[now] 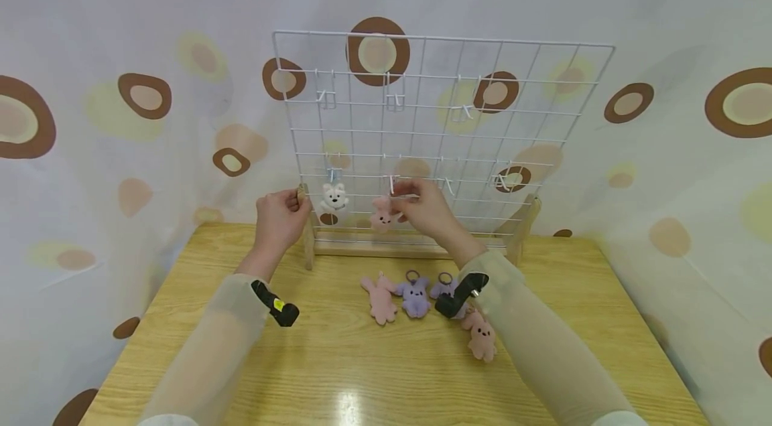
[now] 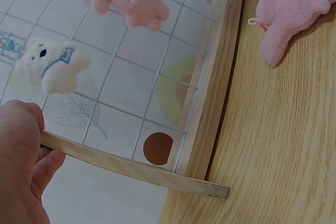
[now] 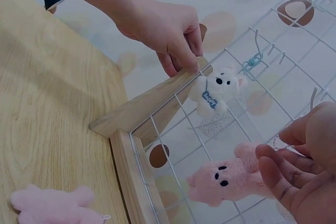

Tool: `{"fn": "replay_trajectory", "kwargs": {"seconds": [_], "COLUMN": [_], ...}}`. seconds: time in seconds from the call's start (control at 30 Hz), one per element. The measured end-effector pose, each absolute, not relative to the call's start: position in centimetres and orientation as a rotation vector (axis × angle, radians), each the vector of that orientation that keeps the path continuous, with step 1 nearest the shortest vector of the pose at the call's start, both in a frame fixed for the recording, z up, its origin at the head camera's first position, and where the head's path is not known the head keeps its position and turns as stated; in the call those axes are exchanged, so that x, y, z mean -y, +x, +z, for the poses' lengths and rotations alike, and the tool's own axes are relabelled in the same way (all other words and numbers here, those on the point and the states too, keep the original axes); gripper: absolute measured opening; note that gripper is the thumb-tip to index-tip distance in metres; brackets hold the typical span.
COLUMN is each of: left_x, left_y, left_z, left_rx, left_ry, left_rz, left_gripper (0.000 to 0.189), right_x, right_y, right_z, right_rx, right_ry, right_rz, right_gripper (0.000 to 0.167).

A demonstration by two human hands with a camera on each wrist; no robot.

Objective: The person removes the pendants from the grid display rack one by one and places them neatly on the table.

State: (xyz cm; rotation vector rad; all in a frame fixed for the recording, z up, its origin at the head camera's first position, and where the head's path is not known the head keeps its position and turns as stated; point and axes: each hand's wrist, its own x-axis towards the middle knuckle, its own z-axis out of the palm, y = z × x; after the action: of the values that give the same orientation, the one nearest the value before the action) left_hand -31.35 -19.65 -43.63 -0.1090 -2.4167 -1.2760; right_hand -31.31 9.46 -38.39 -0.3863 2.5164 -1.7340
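Note:
My left hand (image 1: 280, 215) grips the top of the left wooden upright (image 2: 136, 169) of a white wire grid rack. A white plush dog keychain (image 1: 334, 197) hangs from a hook beside it, with a blue clasp and a blue tag on its chest. Further right, my right hand (image 1: 425, 208) is at a pink plush keychain (image 1: 381, 217), which lies against the grid under a white hook (image 1: 392, 183). Thumb and fingers (image 3: 281, 179) of that hand curl at the keychain's thin chain (image 3: 276, 142) and upper end. Part of the chain is hidden by the fingers.
On the wooden table (image 1: 326, 359) before the rack lie a pink plush (image 1: 380, 300), a purple plush (image 1: 415, 297), another purple plush (image 1: 444, 287) partly behind the right wrist camera, and a second pink one (image 1: 482, 339). More hooks (image 1: 462, 112) jut from the grid.

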Motion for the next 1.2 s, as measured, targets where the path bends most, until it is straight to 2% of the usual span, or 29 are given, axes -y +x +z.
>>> {"fn": "replay_trajectory", "kwargs": {"seconds": [0.33, 0.73, 1.2], "left_x": [19.8, 19.7, 19.7], "left_y": [-31.5, -31.4, -31.3], "left_z": [-43.9, -43.8, -43.7], "left_rx": [2.415, 2.423, 2.439], "left_ry": [-0.111, -0.098, -0.097], "left_rz": [-1.262, -1.290, -1.285], "left_gripper": [0.022, 0.024, 0.022], "right_x": [-9.0, -9.1, -10.1], "right_y": [-31.8, -31.7, -29.9], "right_z": [-38.3, -37.5, -35.6], "right_rx": [-2.583, -2.646, -2.708], "right_ry": [-0.472, -0.467, -0.679], "right_rz": [-1.850, -1.815, -1.716], "right_gripper": [0.023, 0.019, 0.012]}}
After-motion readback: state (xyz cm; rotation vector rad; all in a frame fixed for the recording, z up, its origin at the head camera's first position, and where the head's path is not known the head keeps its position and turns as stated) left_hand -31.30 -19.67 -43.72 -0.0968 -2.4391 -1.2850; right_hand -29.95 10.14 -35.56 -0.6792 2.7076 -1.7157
